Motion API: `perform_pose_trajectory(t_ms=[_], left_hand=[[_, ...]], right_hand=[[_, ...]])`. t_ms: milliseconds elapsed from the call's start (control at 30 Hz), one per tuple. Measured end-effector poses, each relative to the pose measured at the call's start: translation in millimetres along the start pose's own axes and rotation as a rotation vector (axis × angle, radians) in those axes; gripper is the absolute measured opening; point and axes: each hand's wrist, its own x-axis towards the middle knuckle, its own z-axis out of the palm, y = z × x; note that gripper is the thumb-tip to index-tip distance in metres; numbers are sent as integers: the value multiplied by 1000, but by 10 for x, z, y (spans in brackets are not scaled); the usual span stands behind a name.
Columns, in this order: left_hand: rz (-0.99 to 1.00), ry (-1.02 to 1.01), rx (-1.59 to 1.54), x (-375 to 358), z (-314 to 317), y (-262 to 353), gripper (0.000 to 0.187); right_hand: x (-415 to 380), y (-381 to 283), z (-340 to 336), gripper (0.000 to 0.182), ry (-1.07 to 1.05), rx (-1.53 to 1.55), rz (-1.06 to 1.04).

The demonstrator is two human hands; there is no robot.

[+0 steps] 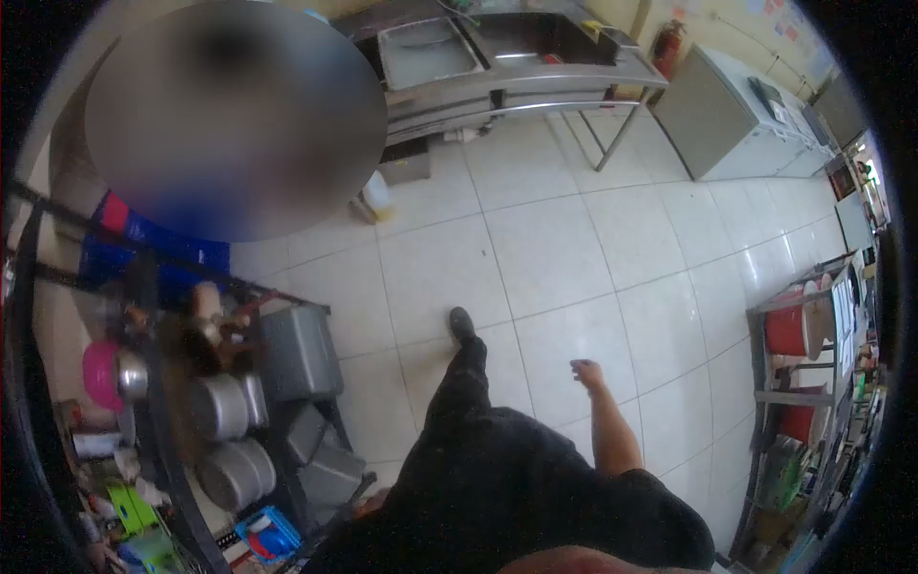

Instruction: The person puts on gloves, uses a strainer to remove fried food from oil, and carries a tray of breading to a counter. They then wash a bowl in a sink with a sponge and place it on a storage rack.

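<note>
My right hand (586, 373) hangs over the white tiled floor (545, 249), its fingers loosely bent and slightly apart with nothing seen in them. A small part of my left hand or wrist (373, 502) shows low at the left, beside the metal pans (330, 474) on the rack; its fingers are hidden. One dark shoe (461, 325) is out in front on the tiles.
Upper centre has a steel sink counter (622, 72); a white chest (712, 110) and fire extinguisher (667, 48) are at right. Shelves (760, 397) with red containers (786, 330) line the right. Pots (220, 407) fill the left rack. A blurred oval covers the upper left.
</note>
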Motion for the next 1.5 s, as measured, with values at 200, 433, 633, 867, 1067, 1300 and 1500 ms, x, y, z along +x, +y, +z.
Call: perform_pose_trajectory(t_ms=[200, 433, 633, 867, 1067, 1300, 1500], left_hand=[[-378, 384, 216, 3315, 1218, 1978, 34], [477, 111, 734, 4820, 5128, 5550, 40], [417, -114, 305, 5135, 6650, 6513, 43], [528, -191, -139, 6145, 7533, 7789, 49], [451, 16, -307, 7748, 7966, 9136, 69], [250, 249, -328, 9793, 7735, 9629, 87], [499, 373, -396, 9509, 7983, 9509, 66]], right_hand=[[774, -652, -161, 40, -162, -179, -108], [1175, -2176, -565, 40, 146, 234, 271], [2035, -2918, -900, 43, -68, 396, 304], [3592, -4706, -1663, 34, -32, 224, 266], [4023, -5367, -1920, 46, 46, 261, 277], [3770, -5192, -1731, 44, -59, -206, 52], [3819, -5626, -1674, 44, -20, -139, 78]])
